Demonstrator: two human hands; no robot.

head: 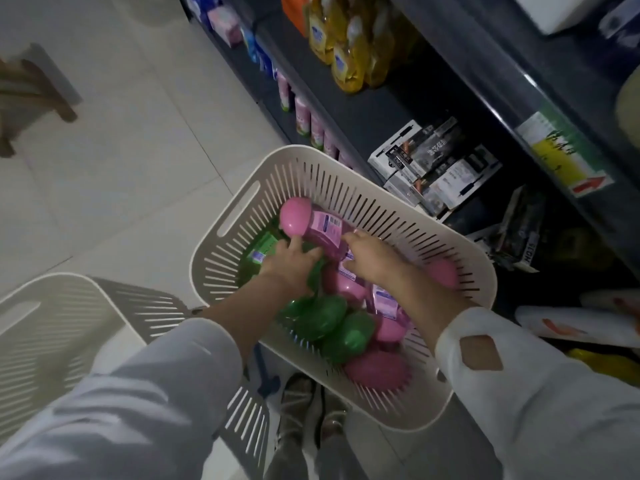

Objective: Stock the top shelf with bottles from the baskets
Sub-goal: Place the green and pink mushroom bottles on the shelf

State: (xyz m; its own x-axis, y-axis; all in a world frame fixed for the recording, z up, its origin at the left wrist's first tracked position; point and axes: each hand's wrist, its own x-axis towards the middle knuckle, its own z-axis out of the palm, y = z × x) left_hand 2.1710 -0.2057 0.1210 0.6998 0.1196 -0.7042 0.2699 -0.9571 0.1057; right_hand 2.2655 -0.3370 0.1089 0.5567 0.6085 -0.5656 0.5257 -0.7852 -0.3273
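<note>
A beige slotted basket (242, 202) stands on the floor beside the shelving, holding several pink and green bottles. A pink bottle (311, 226) with a round pink cap lies on top, its cap pointing to the far left. My right hand (372, 259) holds its lower body, fingers curled over it. My left hand (294, 265) reaches down among the green bottles (322, 320); its fingers wrap a green bottle (266, 251) under the pink one. More pink bottles (374, 368) lie at the near end.
A second beige basket (45, 327) sits at the lower left, partly under my left sleeve. Dark shelves (381, 109) on the right carry yellow bottles (346, 64), boxes (433, 164) and small pink bottles (304, 116). A wooden stool leg (41, 95) stands far left on the tiled floor.
</note>
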